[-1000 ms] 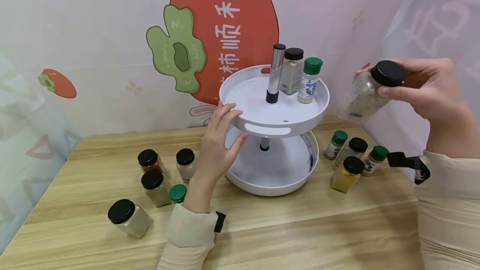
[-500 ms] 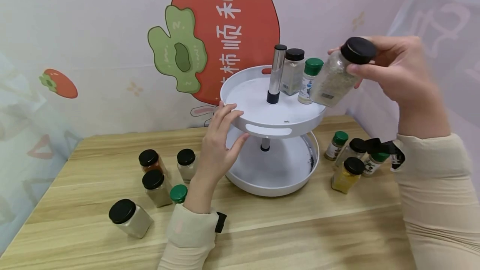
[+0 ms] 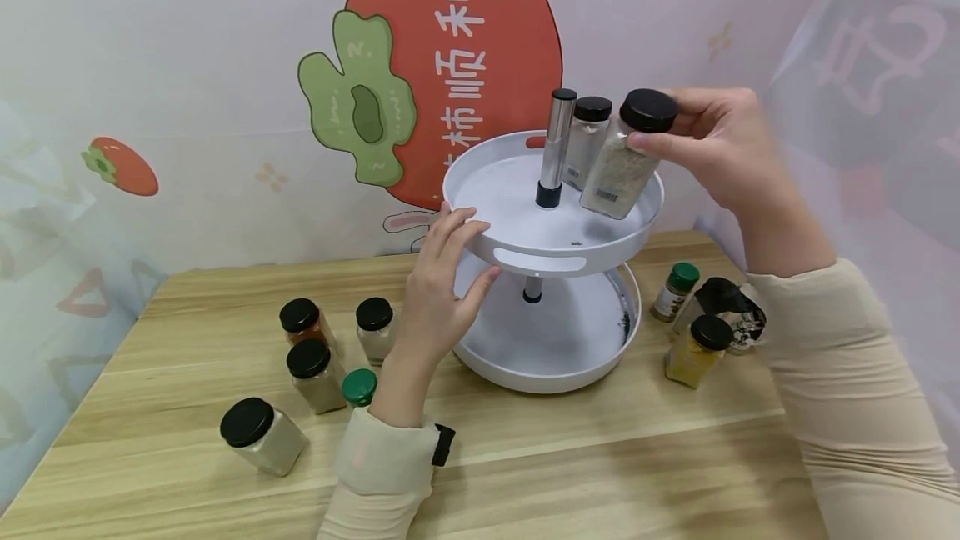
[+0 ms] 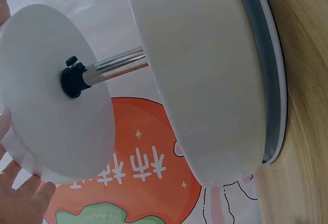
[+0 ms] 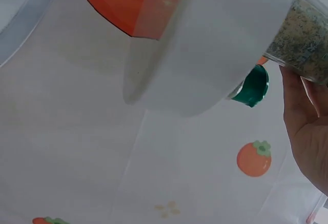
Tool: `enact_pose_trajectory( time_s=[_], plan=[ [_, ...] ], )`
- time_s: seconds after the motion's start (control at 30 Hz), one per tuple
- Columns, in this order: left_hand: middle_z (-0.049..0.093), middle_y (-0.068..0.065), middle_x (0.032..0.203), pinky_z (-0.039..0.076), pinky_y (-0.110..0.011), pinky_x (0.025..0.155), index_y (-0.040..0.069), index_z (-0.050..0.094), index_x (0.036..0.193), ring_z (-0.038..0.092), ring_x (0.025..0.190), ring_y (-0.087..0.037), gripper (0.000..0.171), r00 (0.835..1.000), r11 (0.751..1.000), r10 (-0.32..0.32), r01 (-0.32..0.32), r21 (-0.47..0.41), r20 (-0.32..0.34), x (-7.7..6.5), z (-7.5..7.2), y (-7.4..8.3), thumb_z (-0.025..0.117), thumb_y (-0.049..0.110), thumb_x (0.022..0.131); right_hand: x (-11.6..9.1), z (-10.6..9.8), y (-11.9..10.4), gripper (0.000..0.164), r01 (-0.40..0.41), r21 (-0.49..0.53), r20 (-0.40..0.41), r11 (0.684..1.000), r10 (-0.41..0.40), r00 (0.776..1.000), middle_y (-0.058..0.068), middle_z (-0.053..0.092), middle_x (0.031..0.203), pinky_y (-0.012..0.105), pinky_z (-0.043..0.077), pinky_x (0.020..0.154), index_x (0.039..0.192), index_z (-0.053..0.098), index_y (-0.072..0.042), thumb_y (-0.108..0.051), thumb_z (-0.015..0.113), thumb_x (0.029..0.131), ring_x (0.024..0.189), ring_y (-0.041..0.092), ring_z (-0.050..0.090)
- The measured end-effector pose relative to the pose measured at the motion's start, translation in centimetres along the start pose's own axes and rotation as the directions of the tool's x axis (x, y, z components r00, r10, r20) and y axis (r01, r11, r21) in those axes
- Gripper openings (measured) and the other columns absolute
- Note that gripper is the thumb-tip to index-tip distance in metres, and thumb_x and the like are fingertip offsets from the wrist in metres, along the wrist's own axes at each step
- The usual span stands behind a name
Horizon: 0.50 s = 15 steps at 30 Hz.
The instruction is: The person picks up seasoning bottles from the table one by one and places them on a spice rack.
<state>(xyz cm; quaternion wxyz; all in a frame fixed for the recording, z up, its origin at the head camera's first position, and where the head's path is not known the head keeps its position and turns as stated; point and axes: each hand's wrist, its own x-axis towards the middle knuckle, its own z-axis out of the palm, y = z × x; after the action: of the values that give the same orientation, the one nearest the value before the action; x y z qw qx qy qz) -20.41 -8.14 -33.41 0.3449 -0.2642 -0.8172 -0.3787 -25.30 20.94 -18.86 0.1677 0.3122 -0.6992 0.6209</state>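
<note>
My right hand (image 3: 723, 148) pinches a clear spice jar (image 3: 617, 180) near its black lid. Tilted, the jar hangs over the right part of the upper tray (image 3: 498, 190) of a white two-tier stand. In the right wrist view, greenish-brown flakes fill the held jar (image 5: 302, 37). Behind it on the upper tray stands another black-lidded jar (image 3: 583, 148). A green cap (image 5: 254, 86) shows past the tray edge in the right wrist view; the held jar hides its bottle in the head view. My left hand (image 3: 435, 294) rests with spread fingers against the upper tray's left rim.
The lower tray (image 3: 525, 348) bears dark specks at its right. Left on the wooden table (image 3: 525, 457) stand several black-lidded jars (image 3: 262, 436) and a green-capped one (image 3: 359, 388). Right of the stand are a yellow spice jar (image 3: 693, 352), a green-capped bottle (image 3: 675, 292) and others partly covered by my wrist strap.
My right hand has carried the spice jar leftward from beside the stand to over the upper tray, now covering the green-capped bottle there. The left hand has kept its place at the rim.
</note>
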Motion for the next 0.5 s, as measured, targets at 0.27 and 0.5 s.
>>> enact_pose_trajectory(
  time_s=[0.27, 0.5],
  plan=[
    [0.048, -0.007, 0.147, 0.036, -0.044, 0.119, 0.011, 0.055, 0.134, 0.031, 0.150, -0.032, 0.049, 1.000, 1.000, -0.010, 0.010, 0.008, 0.016, -0.1, 0.0, 0.2, 0.075, 0.017, 0.089, -0.2, 1.0, 0.9, 0.029, -0.135, -0.154, -0.007, 0.979, 0.136, 0.991, -0.008, 0.077, 0.087, 0.012, 0.057, 0.079, 0.109, 0.076, -0.003, 0.004, 0.076, 0.081, 0.078, 0.004, 0.074],
    [0.048, -0.007, 0.147, 0.035, -0.042, 0.120, 0.011, 0.055, 0.133, 0.030, 0.150, -0.032, 0.049, 1.000, 1.000, -0.011, 0.011, 0.013, 0.012, 0.0, -0.1, 0.1, 0.075, 0.017, 0.089, 0.2, 1.8, 1.0, 0.036, -0.221, -0.293, -0.041, 0.930, 0.218, 0.975, -0.016, 0.075, 0.087, 0.009, 0.055, 0.082, 0.118, 0.071, -0.001, -0.007, 0.078, 0.083, 0.084, 0.000, 0.073]
  ],
)
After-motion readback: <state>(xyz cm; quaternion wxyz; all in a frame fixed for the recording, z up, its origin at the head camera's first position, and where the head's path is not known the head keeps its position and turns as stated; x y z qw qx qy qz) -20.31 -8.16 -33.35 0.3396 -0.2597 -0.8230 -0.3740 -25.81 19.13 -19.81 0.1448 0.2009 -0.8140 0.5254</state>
